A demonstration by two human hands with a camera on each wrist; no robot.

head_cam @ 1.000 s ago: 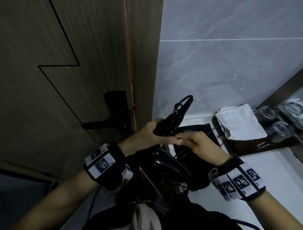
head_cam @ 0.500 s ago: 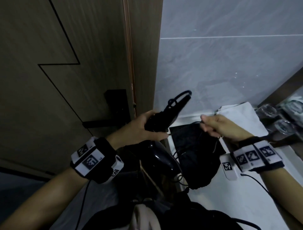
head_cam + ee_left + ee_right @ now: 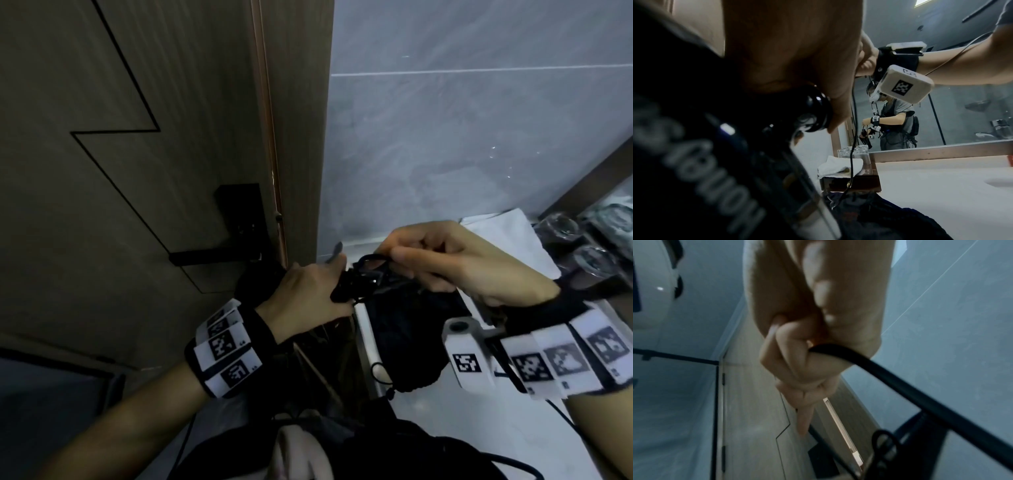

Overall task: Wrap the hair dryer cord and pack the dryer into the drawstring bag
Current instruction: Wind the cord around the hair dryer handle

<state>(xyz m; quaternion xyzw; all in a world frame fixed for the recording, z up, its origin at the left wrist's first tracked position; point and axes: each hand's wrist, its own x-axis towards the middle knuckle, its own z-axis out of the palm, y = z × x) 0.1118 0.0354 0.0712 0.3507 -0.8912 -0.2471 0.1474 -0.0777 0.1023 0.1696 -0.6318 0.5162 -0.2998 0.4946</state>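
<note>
Your left hand (image 3: 308, 294) grips the hair dryer (image 3: 701, 154) above the desk (image 3: 479, 411), steadying it so your right hand (image 3: 455, 260) can pinch the cord (image 3: 900, 386) taut; the drawstring bag (image 3: 407, 342) lies just below, ready.

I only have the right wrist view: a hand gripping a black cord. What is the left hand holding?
Observer: The left hand grips the dryer; the left wrist view shows its black body against the palm.
Operator: Where is the bag?
Observer: In the head view the black bag lies on the white counter under both hands; the dryer is not yet in it.
Operator: Anything else close by?
Observer: A white towel and glasses sit beyond the right hand that holds the cord.
</note>
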